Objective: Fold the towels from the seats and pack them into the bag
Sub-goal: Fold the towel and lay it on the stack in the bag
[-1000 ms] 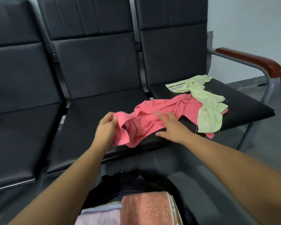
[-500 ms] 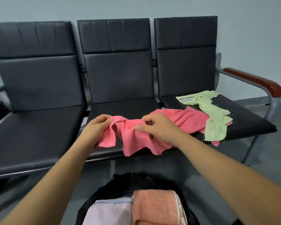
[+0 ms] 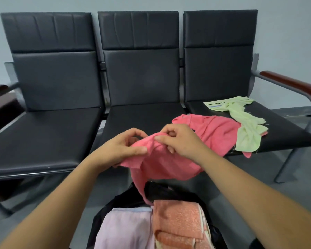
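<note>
A crumpled pink towel stretches from the right seat toward me. My left hand and my right hand both pinch its near edge, close together, lifted off the middle seat. One corner hangs down over the black bag on the floor. Inside the bag lie a folded lilac towel and a folded orange towel. A light green towel lies unfolded on the right seat, overlapping the pink towel's far end.
Three joined black seats stand against a grey wall; the left seat holds nothing. A wooden armrest on a metal frame borders the right seat. Grey floor surrounds the bag.
My hands came together and lifted the pink towel's near end off the seat. The towel now hangs toward the bag. The view has pulled back and up.
</note>
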Demonstrator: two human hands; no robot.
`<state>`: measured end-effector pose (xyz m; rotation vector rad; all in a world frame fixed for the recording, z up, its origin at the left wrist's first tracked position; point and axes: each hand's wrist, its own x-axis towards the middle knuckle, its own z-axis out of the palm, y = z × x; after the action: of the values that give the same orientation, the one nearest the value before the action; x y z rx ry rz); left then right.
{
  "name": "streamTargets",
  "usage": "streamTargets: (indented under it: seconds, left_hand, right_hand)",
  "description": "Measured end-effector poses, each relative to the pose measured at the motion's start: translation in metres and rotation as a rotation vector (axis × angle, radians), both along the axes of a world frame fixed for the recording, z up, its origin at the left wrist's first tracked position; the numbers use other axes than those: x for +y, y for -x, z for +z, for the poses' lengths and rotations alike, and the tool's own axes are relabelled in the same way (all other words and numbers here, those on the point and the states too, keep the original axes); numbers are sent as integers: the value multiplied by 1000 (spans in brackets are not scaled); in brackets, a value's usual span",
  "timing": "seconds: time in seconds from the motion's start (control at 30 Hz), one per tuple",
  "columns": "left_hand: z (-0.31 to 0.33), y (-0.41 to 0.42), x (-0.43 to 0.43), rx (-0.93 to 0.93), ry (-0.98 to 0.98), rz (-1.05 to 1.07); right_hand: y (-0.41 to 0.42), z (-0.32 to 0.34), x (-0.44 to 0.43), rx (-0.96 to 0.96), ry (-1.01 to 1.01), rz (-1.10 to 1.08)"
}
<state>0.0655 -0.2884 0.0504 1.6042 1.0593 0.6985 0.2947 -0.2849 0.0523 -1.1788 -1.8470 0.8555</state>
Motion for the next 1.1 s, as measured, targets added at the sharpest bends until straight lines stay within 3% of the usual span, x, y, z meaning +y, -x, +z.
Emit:
streamTargets:
  seconds: [0.1, 0.2, 0.33, 0.5, 0.73, 0.8, 0.87, 0.97, 1.1]
  left_hand:
    - [-1, 9, 0, 302, -195, -37]
    - [-2, 5, -1, 177, -279, -21]
    - [1, 1, -2, -53, -252, 100]
    - [-5, -8, -4, -52, -208, 237]
    - [-10, -18, -5, -165, -78, 57]
    - [-12, -12, -3, -35, -92, -58]
    - [-16, -12, -1, 98, -211, 5]
    - [-19, -15, 1, -33, -266, 215]
    - [-17, -26, -6, -26, -242, 180]
  right_hand:
    - [-4, 3, 3, -11, -17, -28]
    - [-5, 3, 3, -169, -7, 49]
    - [0, -1, 1, -365, -53, 131]
    - [-1, 0, 1, -163, -143, 16]
    - [-2, -1, -5, 11, -2, 25]
    - [-7, -1, -3, 106, 83, -51]
    - [-14, -3, 1, 188, 227, -126]
    - [-24, -11, 8, 159, 318, -141]
    - [-23, -11, 1, 48, 208, 46]
